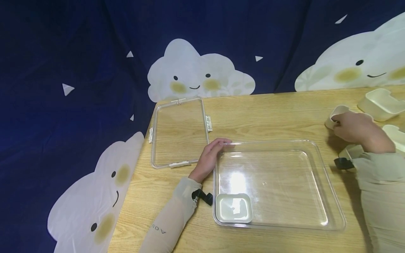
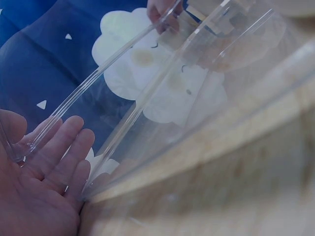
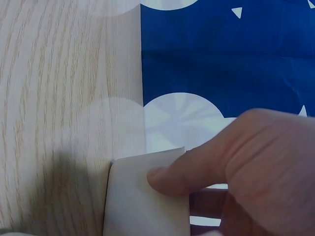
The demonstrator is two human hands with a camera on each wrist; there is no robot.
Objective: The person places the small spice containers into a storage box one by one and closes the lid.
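Note:
A clear plastic tray [image 1: 269,191] lies on the table, and a small cream bin [image 1: 233,208] stands in its near left corner. Against the tray's far left corner rests my left hand [image 1: 209,158], fingers fairly straight along the outside; the left wrist view shows the clear rim between thumb and fingers. On the right, my right hand [image 1: 355,129] grips a small cream storage bin [image 1: 329,121]. Its thumb presses on the bin's wall [image 3: 142,201] in the right wrist view, while the other fingers are partly hidden behind it.
A clear lid [image 1: 180,131] with white clips lies at the back left. More cream bins stand around my right hand, including a larger one [image 1: 378,107] at the back and one [image 1: 350,151] under my wrist. A dark blue cloud-patterned curtain [image 1: 272,28] hangs behind the table.

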